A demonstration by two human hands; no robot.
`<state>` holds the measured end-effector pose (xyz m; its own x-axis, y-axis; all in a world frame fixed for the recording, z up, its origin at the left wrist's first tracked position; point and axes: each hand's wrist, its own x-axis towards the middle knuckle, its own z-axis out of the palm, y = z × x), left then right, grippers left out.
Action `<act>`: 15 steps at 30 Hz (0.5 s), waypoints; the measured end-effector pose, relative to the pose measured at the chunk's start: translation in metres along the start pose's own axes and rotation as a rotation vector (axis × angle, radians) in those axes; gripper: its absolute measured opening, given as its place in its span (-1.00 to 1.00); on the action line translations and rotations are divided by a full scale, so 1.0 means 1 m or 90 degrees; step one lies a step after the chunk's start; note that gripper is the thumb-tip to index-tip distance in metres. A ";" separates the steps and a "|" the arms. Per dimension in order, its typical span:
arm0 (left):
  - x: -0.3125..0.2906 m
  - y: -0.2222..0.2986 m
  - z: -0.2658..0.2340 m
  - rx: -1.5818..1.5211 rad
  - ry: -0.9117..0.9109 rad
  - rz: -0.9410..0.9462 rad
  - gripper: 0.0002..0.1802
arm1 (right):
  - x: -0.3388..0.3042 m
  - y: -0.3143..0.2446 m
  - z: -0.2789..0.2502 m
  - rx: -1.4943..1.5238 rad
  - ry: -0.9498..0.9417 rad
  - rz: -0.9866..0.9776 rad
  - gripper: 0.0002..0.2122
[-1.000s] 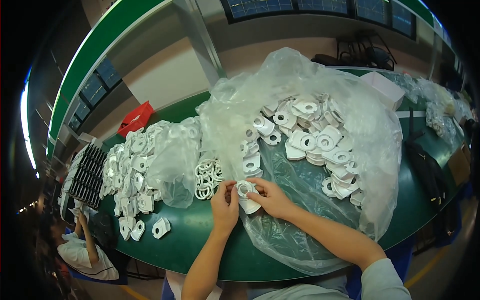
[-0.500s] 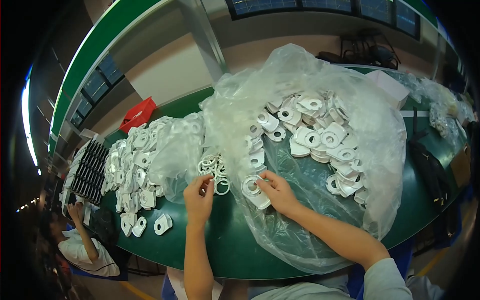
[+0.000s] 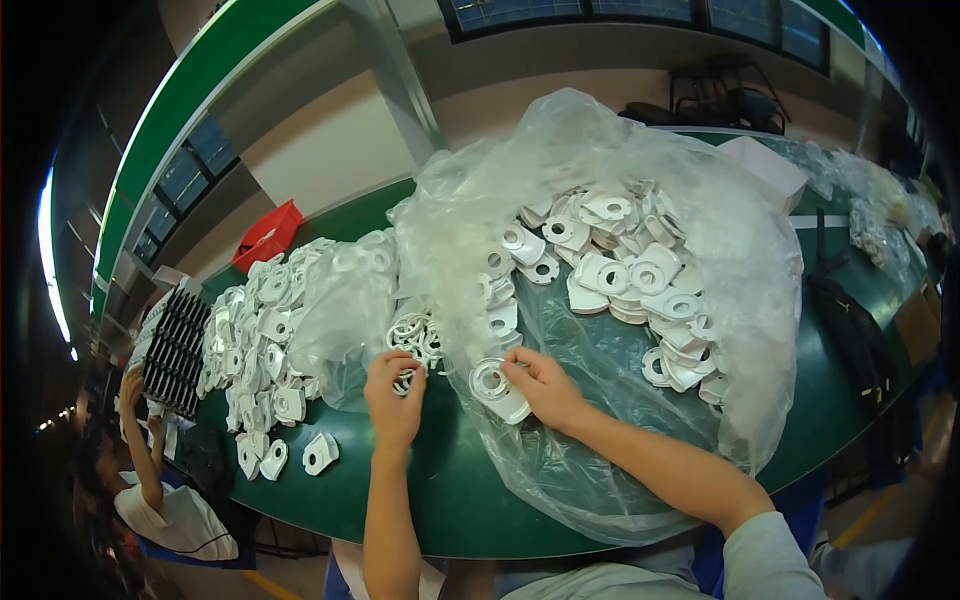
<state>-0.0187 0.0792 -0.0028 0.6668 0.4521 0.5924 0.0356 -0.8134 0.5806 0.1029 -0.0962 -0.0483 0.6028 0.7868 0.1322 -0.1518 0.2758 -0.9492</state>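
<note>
The left hand [image 3: 396, 398] has moved off the white piece [image 3: 510, 405] and over to the heap of white rings [image 3: 417, 338]. Far to the left, another person's hand [image 3: 131, 386] has gone up beside the black rack [image 3: 178, 352]. The left fingers are curled at the near edge of the rings; I cannot tell if they pinch one. The right hand [image 3: 549, 392] pinches the white piece by its side, over the front of the big clear bag [image 3: 480, 200]. Its round end shows a rim, maybe a ring. Lots of white pieces lie in the bag, more sit in the left pile [image 3: 268, 335], and many rings are loose, so much seems left. Which pieces are done, I cannot tell.
</note>
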 end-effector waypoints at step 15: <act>-0.008 0.023 0.008 -0.357 0.022 -0.129 -0.87 | -0.003 -0.015 0.006 0.000 -0.031 0.073 -0.87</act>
<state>-0.0170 0.0536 0.0016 0.6626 0.5973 0.4519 -0.2450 -0.3973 0.8844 0.0987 -0.0998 -0.0329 0.5430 0.8390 0.0360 -0.2174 0.1818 -0.9590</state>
